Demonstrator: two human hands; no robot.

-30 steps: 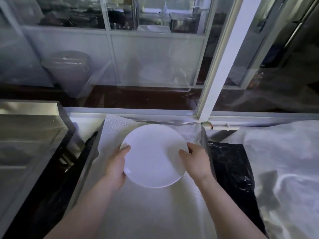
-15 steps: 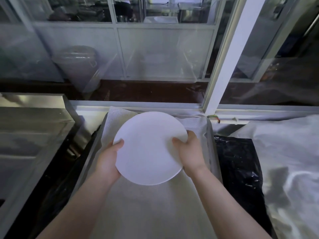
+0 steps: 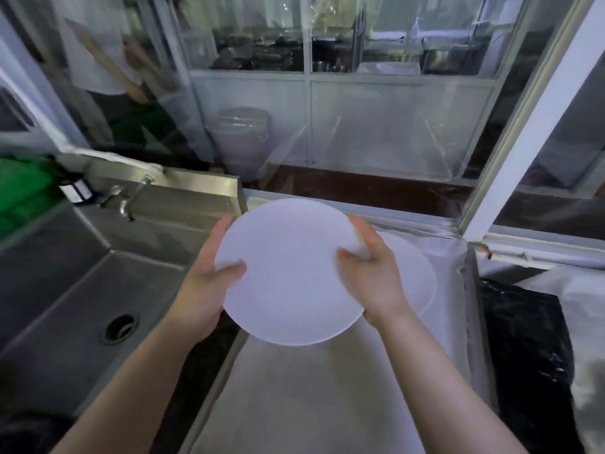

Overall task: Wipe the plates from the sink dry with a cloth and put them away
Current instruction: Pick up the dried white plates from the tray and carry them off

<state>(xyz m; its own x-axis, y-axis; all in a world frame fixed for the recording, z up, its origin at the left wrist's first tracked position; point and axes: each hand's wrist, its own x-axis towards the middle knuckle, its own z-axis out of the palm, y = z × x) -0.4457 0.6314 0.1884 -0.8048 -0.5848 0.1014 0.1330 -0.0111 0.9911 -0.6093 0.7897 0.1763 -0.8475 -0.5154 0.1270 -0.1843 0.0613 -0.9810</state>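
I hold a round white plate [image 3: 288, 273] in the air with both hands, tilted toward me, above the gap between sink and tray. My left hand [image 3: 206, 283] grips its left rim, thumb on the face. My right hand [image 3: 373, 276] grips the right rim, thumb on the face and fingers behind. A second white plate [image 3: 422, 276] lies flat on the white cloth [image 3: 327, 404] that lines the metal tray [image 3: 474, 290], partly hidden behind my right hand.
A steel sink [image 3: 65, 290] with a drain hole [image 3: 119, 327] and a tap [image 3: 126, 204] lies to the left. Black plastic [image 3: 523, 339] lies right of the tray. Glass panes and a white frame [image 3: 523, 152] stand behind, with a person [image 3: 108, 60] beyond them.
Both hands have lifted the plate off the cloth and carried it up and left. A second plate now shows on the cloth. My view has swung left onto the sink.
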